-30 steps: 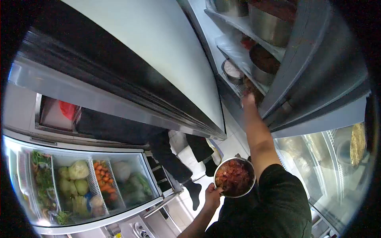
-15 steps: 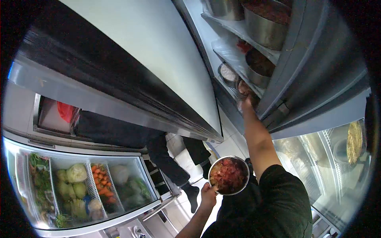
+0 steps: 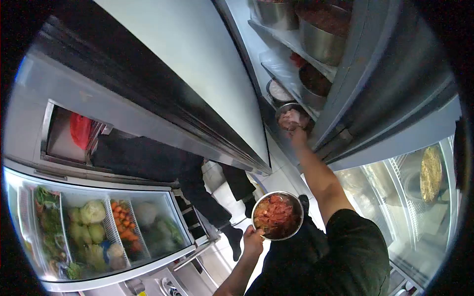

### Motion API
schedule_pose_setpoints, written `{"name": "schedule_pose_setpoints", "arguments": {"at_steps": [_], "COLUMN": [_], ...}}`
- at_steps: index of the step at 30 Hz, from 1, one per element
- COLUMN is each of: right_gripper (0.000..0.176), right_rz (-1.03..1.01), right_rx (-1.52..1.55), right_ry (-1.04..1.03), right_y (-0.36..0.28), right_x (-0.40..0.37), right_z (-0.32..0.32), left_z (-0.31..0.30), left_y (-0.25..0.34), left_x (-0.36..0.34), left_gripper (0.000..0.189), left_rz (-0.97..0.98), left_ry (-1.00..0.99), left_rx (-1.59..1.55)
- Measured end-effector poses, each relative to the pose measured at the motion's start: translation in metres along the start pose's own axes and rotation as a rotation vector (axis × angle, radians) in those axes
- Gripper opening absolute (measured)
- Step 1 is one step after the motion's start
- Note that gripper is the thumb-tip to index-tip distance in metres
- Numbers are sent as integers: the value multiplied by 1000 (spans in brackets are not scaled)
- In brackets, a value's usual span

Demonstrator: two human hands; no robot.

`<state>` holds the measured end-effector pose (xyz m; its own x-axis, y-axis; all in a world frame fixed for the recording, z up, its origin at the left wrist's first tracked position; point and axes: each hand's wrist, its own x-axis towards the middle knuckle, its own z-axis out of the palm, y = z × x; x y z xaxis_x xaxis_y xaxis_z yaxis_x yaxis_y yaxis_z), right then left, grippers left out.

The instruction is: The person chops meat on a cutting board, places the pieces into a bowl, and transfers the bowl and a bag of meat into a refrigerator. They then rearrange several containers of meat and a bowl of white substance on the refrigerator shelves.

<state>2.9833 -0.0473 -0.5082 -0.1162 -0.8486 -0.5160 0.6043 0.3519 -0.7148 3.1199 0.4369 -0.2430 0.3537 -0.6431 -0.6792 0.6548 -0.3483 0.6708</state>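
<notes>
My left hand [image 3: 253,239] grips the rim of a round metal bowl [image 3: 277,215] filled with red chopped food, held low in front of my body. My right arm reaches up into the open fridge. There my right hand [image 3: 297,136] is closed on the near edge of a metal bowl of pale pink meat [image 3: 291,119], at the bottom shelf. Just behind that bowl stands a container of white food [image 3: 280,91].
Large metal pots [image 3: 323,37] stand on the shelves above. A glass-topped chiller [image 3: 113,232] with vegetables is at lower left, another glass case [image 3: 395,197] at right. A co-worker's dark-trousered legs [image 3: 200,192] show beyond the fridge door [image 3: 197,74].
The bowl of pink meat shows more fully now, nearer the front of the shelf, with my right hand at its edge. The view has shifted slightly; my left hand still holds its bowl.
</notes>
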Motion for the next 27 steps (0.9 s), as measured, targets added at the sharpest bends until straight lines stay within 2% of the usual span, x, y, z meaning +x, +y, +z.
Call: {"name": "schedule_pose_setpoints", "arguments": {"at_steps": [2, 5, 7, 8, 11, 13, 15, 17, 20, 23, 25, 26, 27], "right_gripper": [14, 15, 14, 13, 16, 21, 25, 28, 27, 30, 30, 27, 26], "right_rz": [23, 186, 215, 226, 141, 168, 186, 202, 141, 227, 149, 209, 217], "right_rx": [98, 119, 52, 19, 101, -66, -218, -359, -377, -385, -396, -549, -473], "right_ry": [-101, -14, 1, 6, -6, 20, 22, 6, 61, -90, 28, 60, -94], "right_y": [-39, -61, -77, -86, -95, -106, -117, -125, -122, -141, -138, -142, -125], "right_x": [-63, -116, -148, -163, -208, -233, -253, -272, -294, -319, -333, -340, -331], "right_z": [23, 50, 49, 49, 27, 16, 8, -7, -37, -76, -95, -106, -144], "left_z": [-7, 10, 25, -5, 1, 3, 24, 27, 41, 80, 108, 115, 138], "left_y": [-3, 21, 34, 16, 29, 44, 71, 81, 98, 126, 145, 141, 151], "left_x": [-3, -25, -39, -25, -38, -39, -56, -55, -52, -53, -52, -41, -43], "left_gripper": [17, 15, 15, 18, 19, 20, 21, 22, 23, 24, 24, 24, 24], "left_rz": [20, -13, -3, -29, 30, -26, -49, -43, -46, -39, -58, -21, -15], "left_ry": [6, 85, 147, 40, 21, -39, 28, 6, -41, -49, -41, -82, -87], "left_rx": [4, 49, 51, -43, -9, -97, -10, -21, -72, -90, -89, -78, -80]}}
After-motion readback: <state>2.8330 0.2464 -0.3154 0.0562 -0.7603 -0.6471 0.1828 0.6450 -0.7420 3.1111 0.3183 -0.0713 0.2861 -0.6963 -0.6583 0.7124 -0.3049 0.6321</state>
